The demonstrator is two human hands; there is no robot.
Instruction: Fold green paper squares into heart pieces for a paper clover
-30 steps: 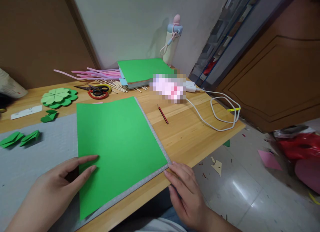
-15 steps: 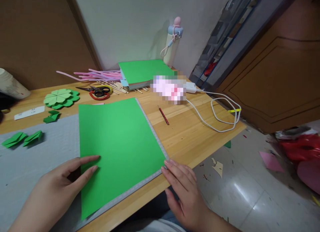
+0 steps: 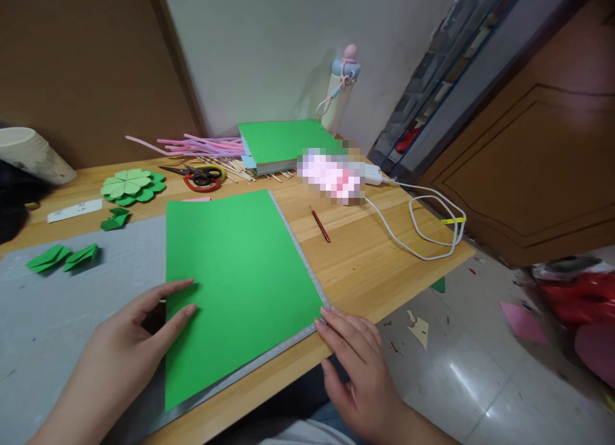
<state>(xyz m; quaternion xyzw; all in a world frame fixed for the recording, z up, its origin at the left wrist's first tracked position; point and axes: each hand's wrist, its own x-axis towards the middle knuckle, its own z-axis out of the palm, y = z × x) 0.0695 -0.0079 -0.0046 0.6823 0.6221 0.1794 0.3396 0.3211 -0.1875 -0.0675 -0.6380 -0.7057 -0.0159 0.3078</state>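
A large sheet of green paper [image 3: 240, 285] lies on the grey cutting mat [image 3: 125, 291], near the mat's right end. At the sheet's left edge, my left hand [image 3: 132, 342] has its thumb and forefinger apart over the paper; its other fingers are hidden. My right hand [image 3: 355, 362] rests with outstretched fingers at the near right corner of the sheet and mat, the thumb below the table edge. Folded green paper pieces [image 3: 81, 257] sit on the mat to the left, and another folded piece [image 3: 115, 219] lies by its far edge.
Behind the sheet are a green paper flower [image 3: 132, 186], scissors [image 3: 202, 176], thin sticks [image 3: 230, 168], pink-purple pipe cleaners [image 3: 202, 146] and a green-topped paper stack [image 3: 288, 141]. To the right lie a pencil [image 3: 319, 224] and a looped white cable [image 3: 408, 240]. A bottle [image 3: 339, 96] stands behind.
The view has turned a little left, so the table things appear further right. Both hands keep nearly the same pose at the green sheet.
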